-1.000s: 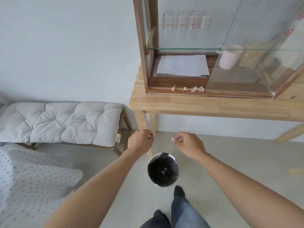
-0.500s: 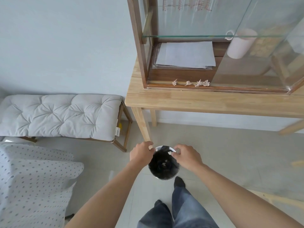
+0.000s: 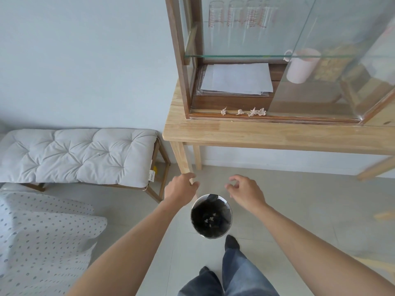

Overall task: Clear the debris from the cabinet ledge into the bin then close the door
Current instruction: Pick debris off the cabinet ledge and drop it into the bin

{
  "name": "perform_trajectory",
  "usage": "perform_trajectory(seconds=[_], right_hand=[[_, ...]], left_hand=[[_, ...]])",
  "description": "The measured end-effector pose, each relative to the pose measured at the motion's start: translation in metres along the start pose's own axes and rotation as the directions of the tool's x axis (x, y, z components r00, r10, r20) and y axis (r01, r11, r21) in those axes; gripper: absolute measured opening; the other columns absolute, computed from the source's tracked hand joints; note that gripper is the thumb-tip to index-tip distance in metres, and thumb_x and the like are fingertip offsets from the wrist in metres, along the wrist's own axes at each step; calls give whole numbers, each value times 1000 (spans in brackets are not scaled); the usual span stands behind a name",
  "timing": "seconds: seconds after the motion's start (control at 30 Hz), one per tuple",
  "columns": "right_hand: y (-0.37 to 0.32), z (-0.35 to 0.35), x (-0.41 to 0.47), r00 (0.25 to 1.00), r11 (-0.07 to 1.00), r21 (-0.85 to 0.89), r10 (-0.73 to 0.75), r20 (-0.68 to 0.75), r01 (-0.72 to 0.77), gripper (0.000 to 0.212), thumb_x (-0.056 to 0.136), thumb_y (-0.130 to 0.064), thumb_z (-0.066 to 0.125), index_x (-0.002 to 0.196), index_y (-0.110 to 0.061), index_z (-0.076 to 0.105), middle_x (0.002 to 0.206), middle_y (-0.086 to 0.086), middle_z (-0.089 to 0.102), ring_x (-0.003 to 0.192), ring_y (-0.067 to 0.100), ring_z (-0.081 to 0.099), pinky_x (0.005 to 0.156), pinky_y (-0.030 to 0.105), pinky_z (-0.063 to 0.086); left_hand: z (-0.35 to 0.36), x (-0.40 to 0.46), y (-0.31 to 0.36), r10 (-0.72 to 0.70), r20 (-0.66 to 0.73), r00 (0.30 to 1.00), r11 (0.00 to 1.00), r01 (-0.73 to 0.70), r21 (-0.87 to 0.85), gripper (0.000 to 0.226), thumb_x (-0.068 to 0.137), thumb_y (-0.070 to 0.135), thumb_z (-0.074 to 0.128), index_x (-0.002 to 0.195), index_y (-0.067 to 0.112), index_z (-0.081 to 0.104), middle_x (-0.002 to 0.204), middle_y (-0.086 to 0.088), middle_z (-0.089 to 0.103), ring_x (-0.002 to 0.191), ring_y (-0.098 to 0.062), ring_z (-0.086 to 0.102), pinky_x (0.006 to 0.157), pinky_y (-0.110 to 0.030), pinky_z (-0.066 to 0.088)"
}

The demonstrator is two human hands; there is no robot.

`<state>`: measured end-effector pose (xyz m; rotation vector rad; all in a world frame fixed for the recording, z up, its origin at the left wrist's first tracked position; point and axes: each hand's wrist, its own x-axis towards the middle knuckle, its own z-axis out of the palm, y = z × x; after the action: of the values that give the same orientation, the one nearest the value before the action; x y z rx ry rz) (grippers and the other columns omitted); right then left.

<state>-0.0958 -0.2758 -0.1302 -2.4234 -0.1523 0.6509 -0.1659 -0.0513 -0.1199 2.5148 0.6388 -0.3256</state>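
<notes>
- Left hand and right hand hover just above the bin — apart, fingers loosely curled, holding nothing.
- Pale scraps lie inside the bin, on its black liner.
- Debris — four crumpled bits — sits in a row on the cabinet ledge.
- The glass door stands open.

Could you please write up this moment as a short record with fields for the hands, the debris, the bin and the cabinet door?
left hand: empty, fingers curled, above the floor just left of the bin
right hand: empty, fingers loosely open, just right of the bin
bin: round, dark liner, on the floor, a few pale scraps inside
debris: about four crumpled pale scraps along the cabinet ledge
cabinet door: glass, open
</notes>
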Motion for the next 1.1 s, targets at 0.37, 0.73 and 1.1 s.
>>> perform_trajectory(seconds=[0.37, 0.73, 1.1], right_hand=[[-44, -59, 0, 979, 985, 132, -81, -188, 107, 41, 101, -49, 64, 136, -30, 71, 95, -6, 81, 101, 23, 74, 94, 42, 59], [-78, -124, 33, 942, 972, 138, -143, -304, 192, 31, 99, -44, 68, 124, -28, 76, 95, -1, 82, 102, 27, 74, 94, 46, 60], [-95, -138, 84, 936, 973, 120, -153, -316, 199, 34, 102, -38, 65, 135, -31, 73, 108, 1, 82, 112, 29, 75, 96, 42, 59]], left_hand=[[-70, 3, 37, 118, -146, 982, 992, -123, -30, 43, 102, 50, 60, 143, 35, 64, 100, 12, 72, 102, -22, 70, 89, -44, 60], [-110, 38, 85, 200, -229, 953, 976, -214, -40, 41, 103, 49, 63, 140, 34, 66, 92, 14, 70, 107, -23, 69, 85, -41, 58], [-106, 83, 134, 178, -241, 954, 969, -213, -128, 41, 102, 46, 64, 142, 35, 65, 94, 9, 78, 106, -23, 71, 82, -38, 57]])
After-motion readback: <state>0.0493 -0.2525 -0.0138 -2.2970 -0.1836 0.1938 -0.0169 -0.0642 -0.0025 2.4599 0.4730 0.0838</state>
